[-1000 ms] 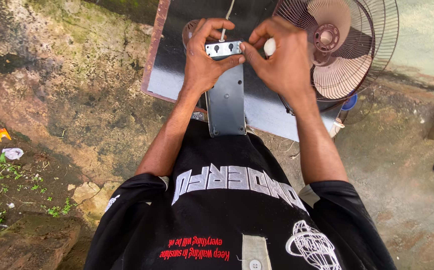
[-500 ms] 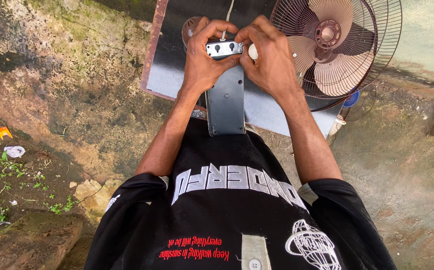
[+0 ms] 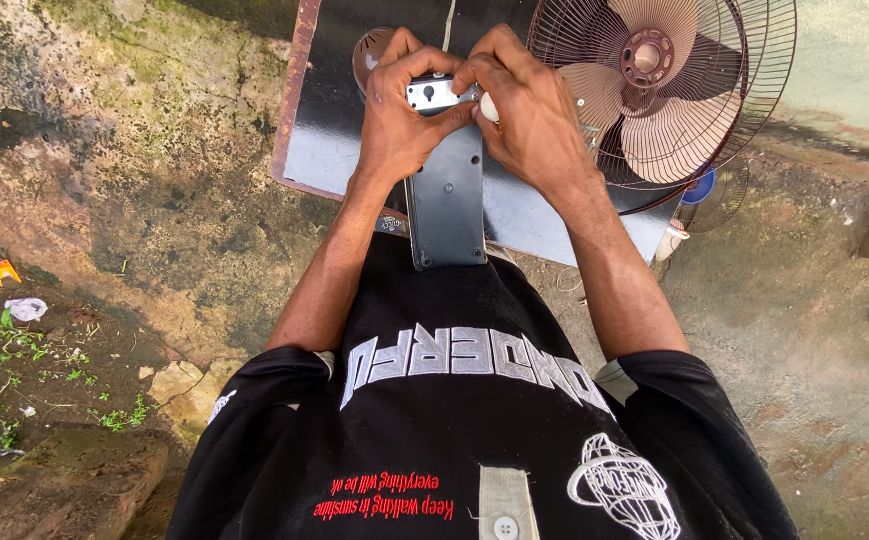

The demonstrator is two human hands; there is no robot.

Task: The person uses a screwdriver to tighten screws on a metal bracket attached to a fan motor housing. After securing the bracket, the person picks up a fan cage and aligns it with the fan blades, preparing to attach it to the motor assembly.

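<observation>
Over the dark table (image 3: 324, 150), both hands' grip stays on the grey panel (image 3: 446, 205), right hand (image 3: 529, 115) shifted left.

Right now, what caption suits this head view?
Both hands, left and right, grip a grey metal panel beside a brown caged fan.

Smooth grey metal plate (image 3: 446, 205), wire fan grille (image 3: 754, 60), rough ground (image 3: 134, 190)

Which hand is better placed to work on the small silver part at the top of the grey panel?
Probably the right hand: its fingertips pinch the silver part from above. The left hand wraps the top of the grey panel, steadying it.
</observation>
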